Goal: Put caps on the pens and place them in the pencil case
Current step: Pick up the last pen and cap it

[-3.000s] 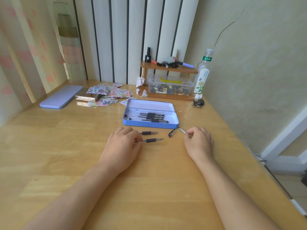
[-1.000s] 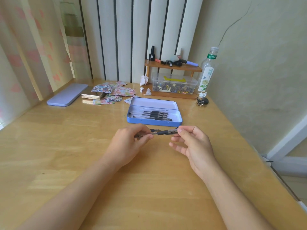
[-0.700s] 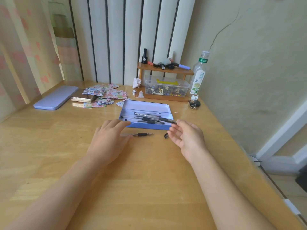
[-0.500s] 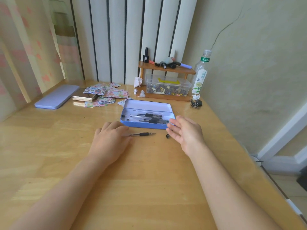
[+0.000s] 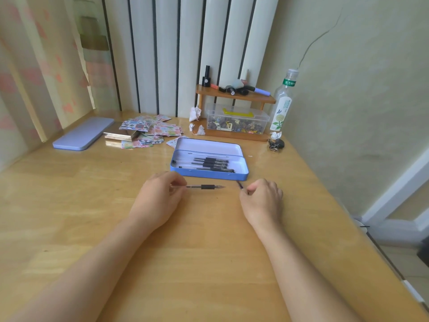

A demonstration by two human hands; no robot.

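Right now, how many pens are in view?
5, as far as I can tell: four lying side by side in the open pencil case, and one uncapped pen on the table, its back end at the left hand. Overlap in the case could hide another.

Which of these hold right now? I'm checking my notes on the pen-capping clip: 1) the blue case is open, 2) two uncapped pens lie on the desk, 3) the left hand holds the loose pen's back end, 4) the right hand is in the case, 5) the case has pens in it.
1) True: the pencil case is open.
2) False: only one pen lies on the desk outside the case.
3) True: the left hand pinches its back end.
4) False: the right hand is on the desk, closed on a cap.
5) True: several pens in the case show.
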